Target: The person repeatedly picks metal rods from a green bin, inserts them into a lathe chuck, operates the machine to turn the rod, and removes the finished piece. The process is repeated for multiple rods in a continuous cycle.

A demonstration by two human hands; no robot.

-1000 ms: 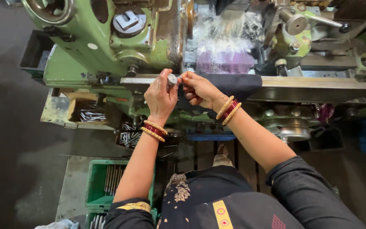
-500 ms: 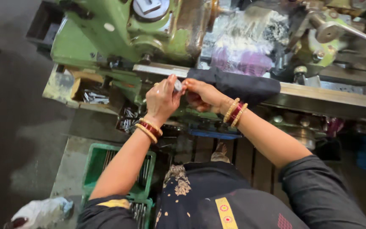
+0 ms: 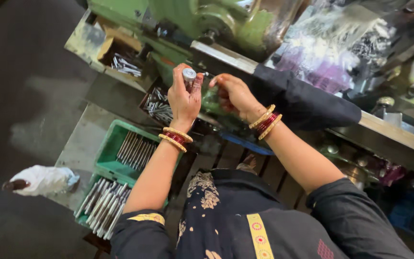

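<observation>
Green machine [image 3: 226,24] behind, left hand [image 3: 184,98] grip closed around metal cylinder [image 3: 189,75], right hand [image 3: 233,93] just beside, fingers loosely curled, holding nothing visible

Green machine [image 3: 226,24] occupies the upper area. Dark concrete floor [image 3: 20,96] lies left of it; green crates [image 3: 116,158] sit below.
</observation>
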